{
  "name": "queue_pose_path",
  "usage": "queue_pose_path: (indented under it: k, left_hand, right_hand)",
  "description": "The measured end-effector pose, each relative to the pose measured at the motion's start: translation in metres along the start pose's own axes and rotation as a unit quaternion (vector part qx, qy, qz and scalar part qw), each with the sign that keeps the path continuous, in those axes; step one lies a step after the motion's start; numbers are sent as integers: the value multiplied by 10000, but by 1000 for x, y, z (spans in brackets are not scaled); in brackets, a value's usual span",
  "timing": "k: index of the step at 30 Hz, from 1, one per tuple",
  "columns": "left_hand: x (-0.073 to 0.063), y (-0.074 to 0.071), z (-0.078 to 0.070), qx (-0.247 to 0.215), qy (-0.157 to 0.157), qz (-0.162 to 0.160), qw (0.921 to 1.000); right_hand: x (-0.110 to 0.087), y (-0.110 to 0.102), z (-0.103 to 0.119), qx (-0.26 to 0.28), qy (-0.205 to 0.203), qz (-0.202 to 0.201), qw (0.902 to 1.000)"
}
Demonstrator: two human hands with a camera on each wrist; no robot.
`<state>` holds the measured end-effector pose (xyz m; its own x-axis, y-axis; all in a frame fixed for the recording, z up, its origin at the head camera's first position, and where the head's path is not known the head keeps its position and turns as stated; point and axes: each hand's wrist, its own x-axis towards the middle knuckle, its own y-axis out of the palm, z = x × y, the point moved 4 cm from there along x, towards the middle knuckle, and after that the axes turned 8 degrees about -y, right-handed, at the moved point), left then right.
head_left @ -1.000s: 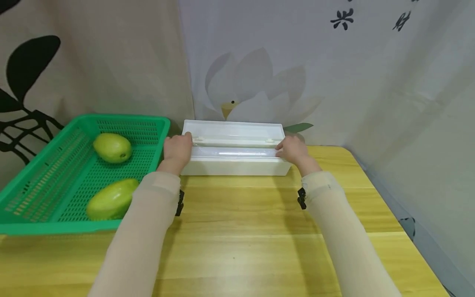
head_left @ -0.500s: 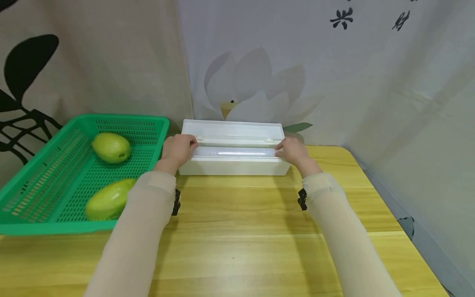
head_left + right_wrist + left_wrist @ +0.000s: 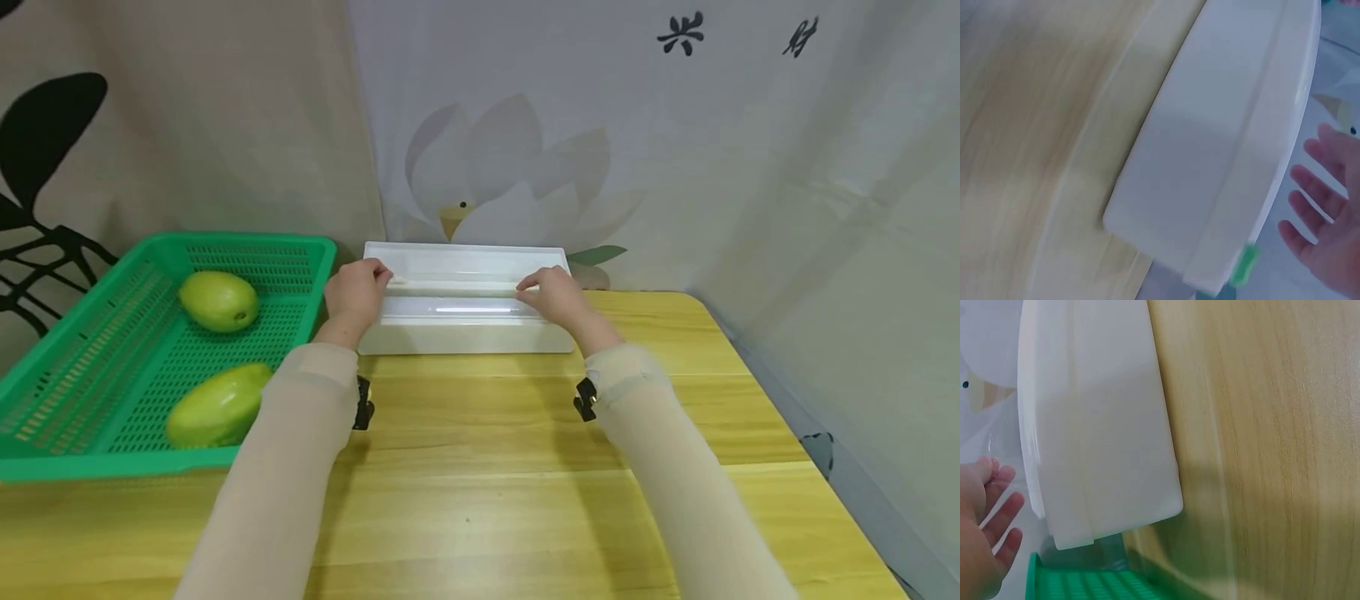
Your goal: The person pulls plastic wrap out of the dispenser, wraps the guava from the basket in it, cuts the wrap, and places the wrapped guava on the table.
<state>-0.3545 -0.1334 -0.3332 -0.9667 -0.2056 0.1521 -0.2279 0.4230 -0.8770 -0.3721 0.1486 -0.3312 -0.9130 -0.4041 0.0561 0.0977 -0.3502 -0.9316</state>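
Observation:
A long white cling film dispenser (image 3: 465,339) stands at the back of the table, its lid (image 3: 465,260) raised. A shiny clear roll of cling film (image 3: 450,308) lies inside. My left hand (image 3: 352,300) is over the dispenser's left end. Its thumb and index finger meet in a pinch, a faint see-through edge of film showing above them in the left wrist view. Over the right part of the roll is my right hand (image 3: 558,302), thumb and index tips slightly apart. The right wrist view shows its other fingers spread beyond the dispenser's edge (image 3: 1222,187).
A green plastic basket (image 3: 135,460) stands to the left, close to the dispenser's left end. Two yellow-green oval fruits, one farther back (image 3: 219,302) and one nearer (image 3: 219,406), lie in it. A printed cloth (image 3: 645,125) hangs behind the wooden table (image 3: 465,483).
My right hand has moved left from the dispenser's right end along the roll. The left hand has risen slightly from the roll's left end. The dispenser stays in place.

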Motion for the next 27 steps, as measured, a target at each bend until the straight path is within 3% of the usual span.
queue_pose_path:
  k: [6,11,18,27]
  left_hand:
    - [-2,-1,1,-128,-19,16,9999]
    - [-1,-2,2,-163,30,-34,9999]
    - [-2,-6,2,-227,82,-93,9997]
    - [-3,-9,6,-163,75,-37,9998]
  right_hand:
    - [6,17,15,-64,-70,145,9998]
    - [7,21,21,-466,-409,-254,9978]
    - [9,19,14,-439,-331,-533,9971]
    - [2,15,7,-704,-669,-508,9940]
